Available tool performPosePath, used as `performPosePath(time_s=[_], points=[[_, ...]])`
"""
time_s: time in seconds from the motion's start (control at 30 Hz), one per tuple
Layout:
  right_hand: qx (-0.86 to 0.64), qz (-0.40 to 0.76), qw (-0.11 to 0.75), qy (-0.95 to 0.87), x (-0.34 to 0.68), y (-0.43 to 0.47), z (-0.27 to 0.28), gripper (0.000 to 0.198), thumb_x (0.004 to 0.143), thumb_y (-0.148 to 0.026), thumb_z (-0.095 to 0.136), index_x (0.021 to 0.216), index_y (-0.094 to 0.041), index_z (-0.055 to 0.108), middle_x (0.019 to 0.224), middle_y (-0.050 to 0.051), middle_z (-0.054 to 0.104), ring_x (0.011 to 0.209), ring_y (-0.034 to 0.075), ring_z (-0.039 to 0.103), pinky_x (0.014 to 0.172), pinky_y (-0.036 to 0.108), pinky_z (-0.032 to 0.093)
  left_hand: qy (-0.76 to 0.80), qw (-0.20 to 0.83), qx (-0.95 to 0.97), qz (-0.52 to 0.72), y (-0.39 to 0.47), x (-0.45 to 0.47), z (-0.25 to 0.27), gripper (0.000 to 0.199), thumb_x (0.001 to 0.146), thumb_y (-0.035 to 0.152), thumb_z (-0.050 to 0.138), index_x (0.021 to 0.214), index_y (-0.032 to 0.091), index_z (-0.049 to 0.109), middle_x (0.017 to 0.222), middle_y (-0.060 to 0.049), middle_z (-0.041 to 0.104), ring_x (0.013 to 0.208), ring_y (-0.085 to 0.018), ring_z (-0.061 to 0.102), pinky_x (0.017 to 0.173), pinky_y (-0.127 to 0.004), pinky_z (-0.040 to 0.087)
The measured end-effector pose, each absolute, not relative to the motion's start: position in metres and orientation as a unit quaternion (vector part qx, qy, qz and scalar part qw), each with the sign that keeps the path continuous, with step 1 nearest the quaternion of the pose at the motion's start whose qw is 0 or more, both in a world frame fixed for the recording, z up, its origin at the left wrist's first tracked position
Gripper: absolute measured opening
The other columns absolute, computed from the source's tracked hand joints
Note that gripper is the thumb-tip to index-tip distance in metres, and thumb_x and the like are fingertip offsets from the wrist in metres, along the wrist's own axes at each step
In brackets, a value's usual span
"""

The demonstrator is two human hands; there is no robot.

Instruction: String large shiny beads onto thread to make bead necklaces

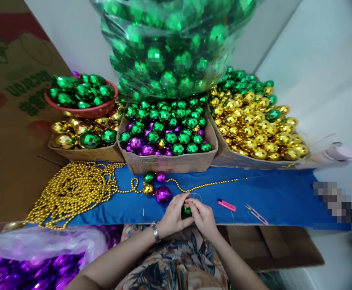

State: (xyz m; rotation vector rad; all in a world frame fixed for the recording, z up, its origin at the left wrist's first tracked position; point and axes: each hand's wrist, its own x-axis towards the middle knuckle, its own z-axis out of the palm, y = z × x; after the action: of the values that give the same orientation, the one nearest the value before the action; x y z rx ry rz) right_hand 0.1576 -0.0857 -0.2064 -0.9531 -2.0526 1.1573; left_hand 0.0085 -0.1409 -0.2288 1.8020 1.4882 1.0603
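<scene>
Both hands meet over the front of the blue cloth. My left hand (176, 213), with a watch on its wrist, and my right hand (202, 214) pinch together at a thin pale thread (197, 196) that loops up between them. Below the fingertips a green faceted bead (187, 210) shows partly; the fingers hide the rest, and I cannot tell which hand bears it. Just left lie a large purple bead (163, 194), a gold bead (148, 189), a green bead (149, 177) and a smaller purple bead (161, 177). A strand of small gold beads (206, 185) runs right from these.
A pile of gold bead chain (76, 189) covers the left. Behind stand a cardboard box (170, 162) of mixed beads, a red bowl (82, 110) and a big bag of green beads (176, 52). A pink cutter (226, 205) and thread snips (257, 214) lie right.
</scene>
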Motion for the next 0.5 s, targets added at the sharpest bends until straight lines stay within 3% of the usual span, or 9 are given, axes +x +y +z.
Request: performPosePath(time_s=[0.2, 0.33, 0.5], points=[[-0.347, 0.488, 0.292, -0.746, 0.167, -0.087, -0.174, 0.029, 0.097, -0.035, 0.042, 0.100, -0.019, 0.066, 0.068, 0.001, 0.065, 0.054, 0.012, 0.060, 0.057, 0.022, 0.051, 0.524, 0.267, 0.749, 0.305, -0.138, 0.009, -0.229, 0.058, 0.079, 0.039, 0.066, 0.130, 0.020, 0.048, 0.120, -0.014, 0.055, 0.109, -0.028, 0.053, 0.092, -0.043, 0.049], [-0.398, 0.529, 0.443, -0.604, 0.196, -0.068, -0.140, 0.025, 0.095, -0.038, 0.049, 0.099, -0.018, 0.063, 0.060, -0.002, 0.056, 0.053, 0.010, 0.056, 0.055, 0.022, 0.048, 0.583, 0.189, 0.765, 0.199, -0.154, -0.003, -0.234, 0.060, 0.074, 0.030, 0.071, 0.129, 0.021, 0.050, 0.125, -0.015, 0.053, 0.115, -0.033, 0.048, 0.095, -0.049, 0.045], [-0.416, 0.498, 0.620, -0.442, 0.237, -0.028, -0.108, 0.025, 0.085, -0.039, 0.067, 0.096, -0.017, 0.064, 0.061, -0.005, 0.050, 0.053, 0.006, 0.050, 0.051, 0.016, 0.043, 0.650, 0.085, 0.743, 0.131, -0.175, -0.029, -0.227, 0.055, 0.077, 0.028, 0.068, 0.129, 0.023, 0.052, 0.130, -0.014, 0.052, 0.119, -0.036, 0.045, 0.096, -0.052, 0.041]])
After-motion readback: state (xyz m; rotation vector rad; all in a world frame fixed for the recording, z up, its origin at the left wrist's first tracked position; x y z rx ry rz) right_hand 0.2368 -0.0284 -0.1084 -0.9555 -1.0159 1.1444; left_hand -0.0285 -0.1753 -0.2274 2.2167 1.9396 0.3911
